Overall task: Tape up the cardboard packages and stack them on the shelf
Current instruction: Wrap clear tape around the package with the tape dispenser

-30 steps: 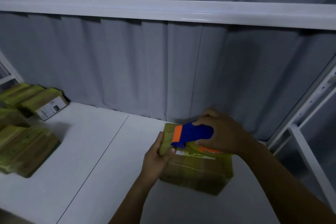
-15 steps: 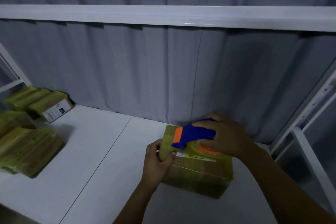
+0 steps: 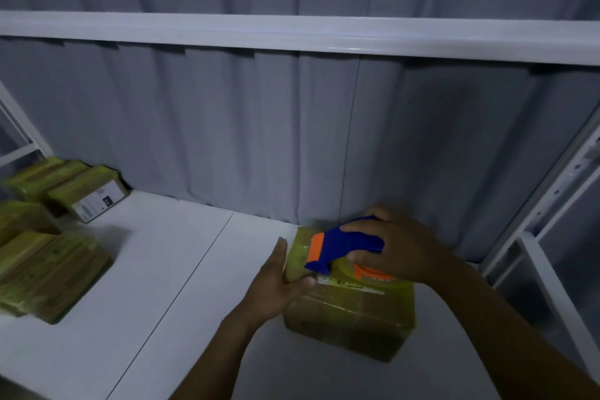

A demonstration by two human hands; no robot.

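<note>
A cardboard package wrapped in yellowish tape sits on the white shelf board, near the grey curtain at the back. My right hand grips a blue and orange tape dispenser and holds it on the package's top. My left hand lies flat against the package's left side, fingers straight and the thumb over its top edge.
Several taped packages lie at the shelf's left end, one with a white label. A white shelf beam runs overhead. White metal uprights stand at the right. A seam runs down the board between the piles.
My left hand's fingers have straightened from curling over the package's top left corner to lying flat on its side. The dispenser stays on the package top.
</note>
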